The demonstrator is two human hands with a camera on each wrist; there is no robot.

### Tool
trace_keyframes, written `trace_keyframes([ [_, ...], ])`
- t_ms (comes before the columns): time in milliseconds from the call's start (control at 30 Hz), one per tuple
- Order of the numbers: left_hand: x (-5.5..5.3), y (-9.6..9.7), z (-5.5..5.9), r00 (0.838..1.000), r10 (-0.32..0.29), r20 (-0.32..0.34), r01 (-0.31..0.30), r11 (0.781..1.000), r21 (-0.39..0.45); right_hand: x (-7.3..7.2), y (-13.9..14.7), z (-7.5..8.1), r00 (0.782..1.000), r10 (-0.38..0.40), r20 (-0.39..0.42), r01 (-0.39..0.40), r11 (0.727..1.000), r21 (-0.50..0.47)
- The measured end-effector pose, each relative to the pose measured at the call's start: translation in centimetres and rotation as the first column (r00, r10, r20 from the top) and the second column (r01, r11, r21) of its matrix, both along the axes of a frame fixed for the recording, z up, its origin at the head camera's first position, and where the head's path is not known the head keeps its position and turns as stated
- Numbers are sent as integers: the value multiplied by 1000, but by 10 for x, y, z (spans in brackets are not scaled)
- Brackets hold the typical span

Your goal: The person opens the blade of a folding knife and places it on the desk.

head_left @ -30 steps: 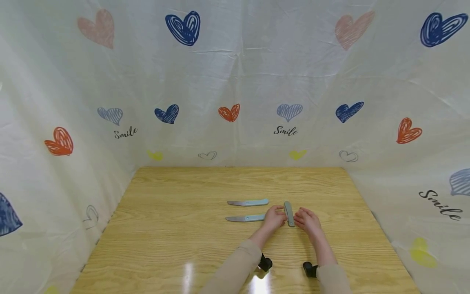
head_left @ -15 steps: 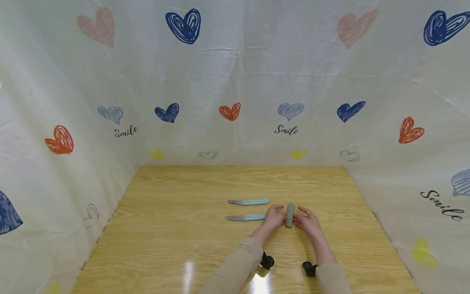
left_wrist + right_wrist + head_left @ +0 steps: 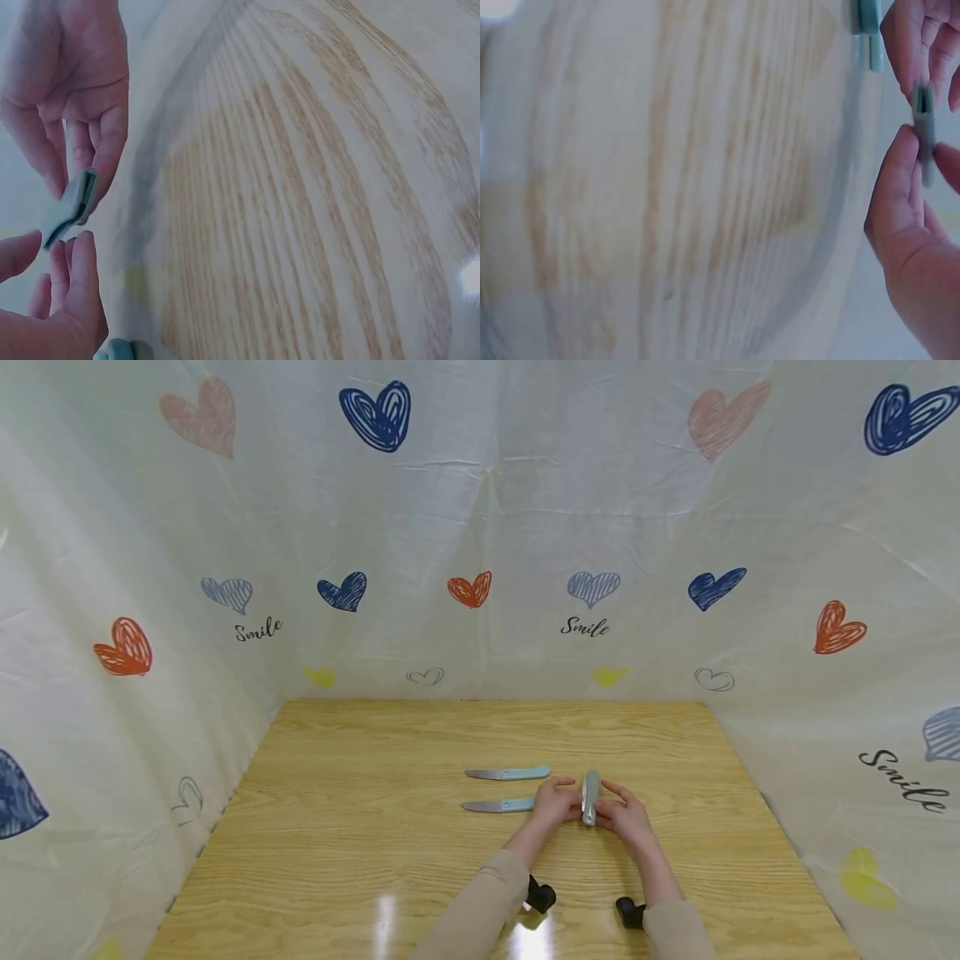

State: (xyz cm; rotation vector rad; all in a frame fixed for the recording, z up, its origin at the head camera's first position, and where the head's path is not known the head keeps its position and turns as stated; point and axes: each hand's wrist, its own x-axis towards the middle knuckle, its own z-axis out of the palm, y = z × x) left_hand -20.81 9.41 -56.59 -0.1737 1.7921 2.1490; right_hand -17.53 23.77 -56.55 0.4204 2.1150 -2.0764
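Observation:
A folding knife with a grey-green handle is held off the table between both hands; a silver strip shows along its left side in the head view. My right hand pinches it between thumb and fingers, as the right wrist view shows. The fingertips of my left hand meet its other edge, thumb and fingers on either side of it. A dark slot runs along the folding knife in the right wrist view. How far the blade stands out is too small to tell.
Two knives with light blue handles lie left of the hands, blades pointing left: a far knife and a near knife, whose handle end is hidden behind the left hand. Wooden table; a white curtain with printed hearts surrounds it.
The folding knife has turned slightly in the fingers and moved a little, now showing a silver strip on its left side. The left hand has shifted slightly left; the knives have not moved.

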Motion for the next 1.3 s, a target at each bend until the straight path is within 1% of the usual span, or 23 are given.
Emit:
trace_keyframes([
  [67, 0, -4, 1, 1000, -2, -8, 2, 1000, 4, 1, -2, 3, 1000, 19, -9, -19, 1000, -7],
  [133, 0, -9, 3, 1000, -3, -14, 4, 1000, 10, 2, -4, 8, 998, 56, -26, -57, 998, -12],
  [200, 0, -14, 6, 1000, -11, -27, 12, 1000, 11, 5, -8, 12, 996, 75, -46, -76, 997, -27],
  [300, 3, -24, 12, 998, -30, -63, 31, 999, 15, 7, -14, 17, 992, 107, -64, -110, 993, -42],
  [367, 5, -32, 17, 996, -40, -79, 42, 999, 15, 9, -19, 20, 991, 112, -67, -115, 992, -51],
  [433, 7, -40, 20, 994, -56, -97, 57, 998, 10, 10, -23, 22, 988, 137, -69, -140, 989, -46],
  [500, 9, -48, 23, 993, -71, -98, 71, 997, 5, 12, -28, 25, 984, 161, -80, -165, 985, -44],
  [633, 14, -61, 26, 988, -118, -103, 117, 993, -18, 15, -38, 30, 971, 209, -112, -215, 976, -38],
  [733, 19, -72, 25, 985, -144, -99, 143, 990, -19, 14, -46, 32, 964, 237, -118, -244, 969, -48],
  [833, 27, -81, 25, 983, -156, -92, 155, 988, -14, 15, -53, 31, 959, 262, -110, -268, 962, -43],
  [933, 35, -90, 24, 983, -165, -83, 166, 986, 0, 16, -59, 28, 945, 308, -107, -312, 950, -22],
  [1100, 48, -109, 16, 981, -176, -79, 179, 983, 32, 20, -72, 22, 916, 388, -106, -389, 921, 5],
  [1200, 54, -120, 11, 979, -186, -81, 188, 982, 21, 23, -81, 20, 901, 422, -104, -423, 906, 12],
  [1300, 58, -129, 8, 977, -199, -77, 200, 980, 4, 26, -87, 18, 893, 439, -100, -442, 897, -5],
])
